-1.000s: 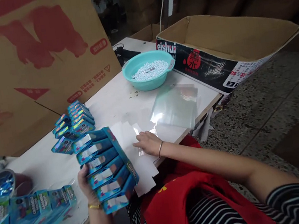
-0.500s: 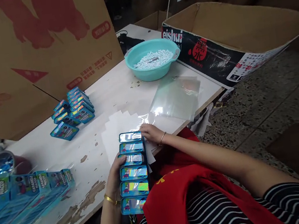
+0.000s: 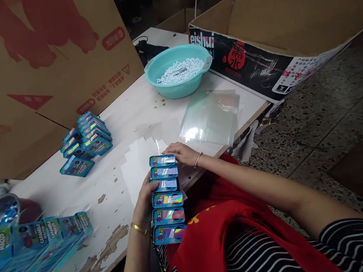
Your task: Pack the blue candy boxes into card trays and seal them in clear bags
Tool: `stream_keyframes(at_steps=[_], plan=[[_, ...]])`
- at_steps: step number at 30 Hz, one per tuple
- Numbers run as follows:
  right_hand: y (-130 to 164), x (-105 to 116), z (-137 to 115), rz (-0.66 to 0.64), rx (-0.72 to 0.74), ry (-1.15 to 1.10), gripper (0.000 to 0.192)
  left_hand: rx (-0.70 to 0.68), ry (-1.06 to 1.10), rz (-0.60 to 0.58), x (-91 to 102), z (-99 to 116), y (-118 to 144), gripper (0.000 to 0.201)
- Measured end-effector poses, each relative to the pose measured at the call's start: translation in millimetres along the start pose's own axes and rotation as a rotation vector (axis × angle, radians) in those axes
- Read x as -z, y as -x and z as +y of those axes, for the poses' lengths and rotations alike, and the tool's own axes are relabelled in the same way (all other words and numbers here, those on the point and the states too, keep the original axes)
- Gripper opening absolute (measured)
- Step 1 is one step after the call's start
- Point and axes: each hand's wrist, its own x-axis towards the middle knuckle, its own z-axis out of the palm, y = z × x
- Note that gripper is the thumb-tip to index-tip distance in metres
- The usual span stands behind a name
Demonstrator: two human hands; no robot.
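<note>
A row of several blue candy tins point(image 3: 167, 199) with shiny labels stands edge up over the table's front edge, its near end against my red apron. My left hand point(image 3: 146, 194) grips the row from the left side, thumb on top of one tin. At the far end, my right hand point(image 3: 183, 154) has its fingers bent against the last tin; its fingertips are partly hidden. Beneath and beyond the row lie fanned white sheets point(image 3: 133, 162). To the right of them is a stack of clear plastic bags point(image 3: 208, 120).
A turquoise basin point(image 3: 179, 90) holds small white pellets and a metal scoop. Several blue tins point(image 3: 96, 142) are grouped by a large carton point(image 3: 65, 80). Plastic-wrapped tins point(image 3: 35, 239) and a metal bowl point(image 3: 18, 203) are at left. An open box point(image 3: 249, 65) stands at right.
The row of tins has shifted slightly right and away from me, and its near end is higher in view. Both hands have moved with it; the camera view has turned a little.
</note>
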Motion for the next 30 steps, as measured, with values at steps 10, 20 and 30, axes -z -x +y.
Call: stream_keyframes(at_steps=[10,20,30], plan=[[10.7,-4.5,-0.3,-0.04,0.091,0.326,0.03,-0.363,-0.905,0.435,48.8,6.0,-12.0,0.047],[27.0,-1.0,-40.3,-0.054,-0.15,0.911,0.022,-0.788,-1.653,0.217,48.5,29.8,-67.7,0.023],[24.0,-10.9,-64.7,0.22,-0.016,0.948,0.025,-0.927,-1.341,0.363,45.6,36.4,-67.9,0.022]])
